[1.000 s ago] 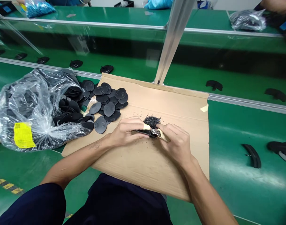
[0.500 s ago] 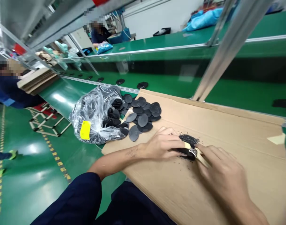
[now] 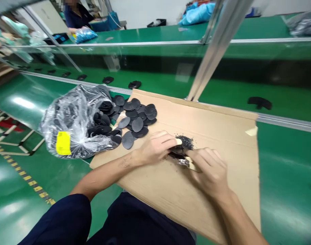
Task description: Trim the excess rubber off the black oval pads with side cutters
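My left hand (image 3: 157, 146) is closed around the edge of a black oval piece (image 3: 177, 149), with a pale yellow cover on one fingertip. Against the piece's near side is a small metal hand tool (image 3: 183, 162) with a cream-coloured part. My right hand (image 3: 208, 168) has its fingers wrapped round that tool; its exact kind is blurred. Just beyond both hands lies a heap of fine black scraps (image 3: 186, 142) on the cardboard sheet (image 3: 221, 136). To the left, loose black oval pieces (image 3: 137, 124) are piled up beside the mouth of a clear plastic bag (image 3: 76, 115) with more inside.
A metal post (image 3: 208, 51) rises behind the cardboard. Black pieces (image 3: 108, 80) lie spaced along the green surface beyond the rail, with another (image 3: 259, 102) at right. A person (image 3: 77, 17) is at the far bench, near a blue bag (image 3: 85, 34).
The camera view has swung, shifting the scene left. The tool's metal end now shows lower, at the near side of the black piece, whose angle has changed. Both hands keep their grips.
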Demonstrator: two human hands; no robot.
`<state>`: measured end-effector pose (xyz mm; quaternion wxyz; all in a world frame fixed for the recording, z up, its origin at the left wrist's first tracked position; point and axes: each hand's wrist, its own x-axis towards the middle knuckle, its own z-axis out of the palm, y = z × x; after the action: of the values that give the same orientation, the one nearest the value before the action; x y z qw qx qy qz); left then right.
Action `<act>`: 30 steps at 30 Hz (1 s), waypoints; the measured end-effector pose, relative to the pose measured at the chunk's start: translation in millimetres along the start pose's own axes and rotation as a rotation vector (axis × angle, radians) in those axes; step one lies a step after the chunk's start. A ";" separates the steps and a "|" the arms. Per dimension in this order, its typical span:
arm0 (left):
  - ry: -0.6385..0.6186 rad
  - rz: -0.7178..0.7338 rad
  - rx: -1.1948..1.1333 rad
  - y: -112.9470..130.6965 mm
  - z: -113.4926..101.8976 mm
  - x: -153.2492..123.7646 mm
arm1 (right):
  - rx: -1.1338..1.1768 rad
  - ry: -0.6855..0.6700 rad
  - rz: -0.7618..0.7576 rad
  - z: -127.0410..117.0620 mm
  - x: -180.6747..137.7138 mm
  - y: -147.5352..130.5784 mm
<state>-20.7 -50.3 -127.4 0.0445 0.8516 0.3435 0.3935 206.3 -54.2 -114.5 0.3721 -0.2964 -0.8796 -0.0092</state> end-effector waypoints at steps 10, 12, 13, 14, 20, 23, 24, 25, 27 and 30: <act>0.038 -0.065 -0.246 3.8 -1.3 0.4 | 0.151 0.113 0.300 -4.0 -1.5 5.0; 0.057 -0.075 -0.315 6.1 -2.1 2.0 | 0.066 0.023 0.255 -2.3 -3.6 10.6; 0.062 -0.079 -0.337 7.1 -2.4 2.5 | 0.040 -0.016 0.229 -1.5 -4.5 12.2; 0.066 -0.082 -0.355 7.9 -2.7 2.7 | 0.021 -0.043 0.208 -0.8 -5.2 13.0; 0.056 -0.100 -0.436 9.8 -2.3 0.8 | -0.032 -0.076 0.177 -0.9 -5.1 10.0; 0.044 -0.111 -0.457 11.1 -1.2 0.1 | -0.057 -0.061 0.145 -1.1 -5.5 9.5; 0.047 -0.113 -0.464 11.5 -0.7 0.0 | -0.069 -0.055 0.137 -1.1 -5.8 9.5; 0.052 -0.112 -0.473 11.9 -0.3 -0.1 | -0.081 -0.049 0.131 -1.2 -6.2 9.3; 0.061 -0.110 -0.488 12.3 0.6 -0.3 | -0.096 -0.048 0.133 -1.4 -6.7 8.8; 0.062 -0.120 -0.490 12.4 1.8 -1.0 | -0.091 -0.055 0.153 -1.7 -7.1 7.6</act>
<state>-13.1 -60.0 -125.0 0.2623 0.7810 0.2888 0.4877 215.3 -52.0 -119.5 0.3336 -0.3793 -0.8630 -0.0127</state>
